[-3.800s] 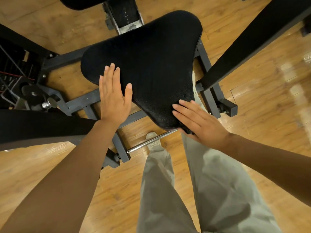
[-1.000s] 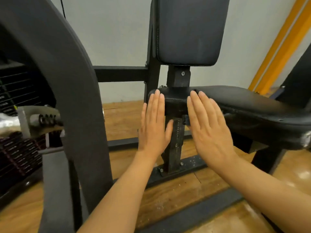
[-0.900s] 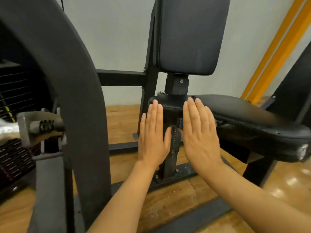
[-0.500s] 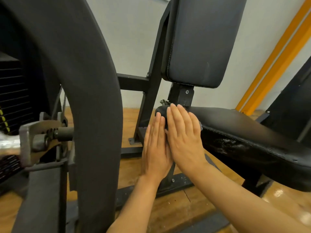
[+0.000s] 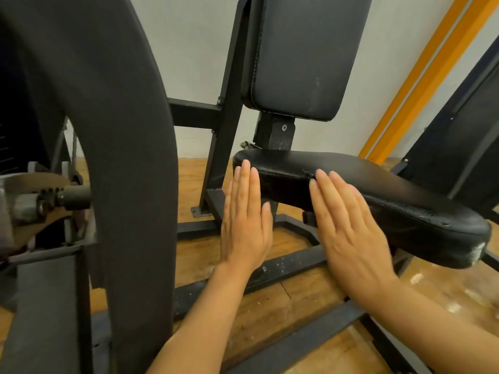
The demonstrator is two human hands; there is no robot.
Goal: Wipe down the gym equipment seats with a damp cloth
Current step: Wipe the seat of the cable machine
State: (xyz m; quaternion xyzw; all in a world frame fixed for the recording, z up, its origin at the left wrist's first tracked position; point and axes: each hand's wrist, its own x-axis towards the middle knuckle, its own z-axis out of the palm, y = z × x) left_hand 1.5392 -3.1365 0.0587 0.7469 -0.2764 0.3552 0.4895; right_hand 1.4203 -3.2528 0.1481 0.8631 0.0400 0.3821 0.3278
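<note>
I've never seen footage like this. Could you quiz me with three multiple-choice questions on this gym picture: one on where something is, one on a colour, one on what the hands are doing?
1. Where is the back pad relative to the seat?
A. Upright above its rear end
B. Lying on the floor
C. Hanging under it

2. What colour are the slanted stripes on the wall at the right?
A. Green
B. Orange
C. Blue

3. How are the left hand and right hand held?
A. Both in fists
B. Both wringing a cloth
C. Both flat with straight fingers, holding nothing

Answers:
1. A, the pad stands on a post over the seat's rear.
2. B, two orange bands run up the wall.
3. C, the fingers lie straight by the seat's side edge, and no cloth is in view.
</note>
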